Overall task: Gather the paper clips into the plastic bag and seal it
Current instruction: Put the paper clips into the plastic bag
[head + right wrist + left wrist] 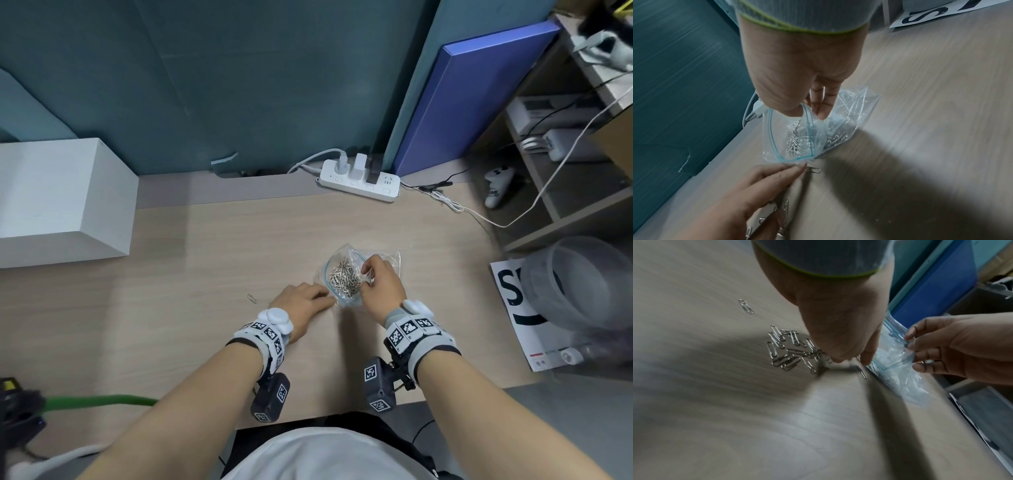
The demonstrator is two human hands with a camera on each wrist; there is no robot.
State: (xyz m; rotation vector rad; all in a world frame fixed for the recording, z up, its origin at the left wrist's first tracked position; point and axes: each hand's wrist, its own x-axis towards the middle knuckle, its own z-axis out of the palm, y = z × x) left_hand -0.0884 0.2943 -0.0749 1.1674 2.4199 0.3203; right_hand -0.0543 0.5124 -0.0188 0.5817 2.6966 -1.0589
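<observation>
A clear zip plastic bag (342,298) with a blue seal strip lies on the wooden desk (205,274), its mouth held open toward my left. Several silver paper clips (344,279) are heaped inside it. My right hand (368,274) pinches the bag's (777,151) upper rim and lifts it. My left hand (322,298) rests on the desk with straight fingers touching the bag's lower lip. Under its palm lies a small pile of clips (789,352). One clip (862,372) lies just at the bag's (898,369) mouth. A single clip (251,298) lies apart, left of my left hand.
A white power strip (359,178) with plugs and cables sits at the desk's back edge. A white box (58,202) stands at the far left. A blue board (479,85) leans at the back right. A clear plastic container (582,284) stands on a printed sheet (510,291) at the right.
</observation>
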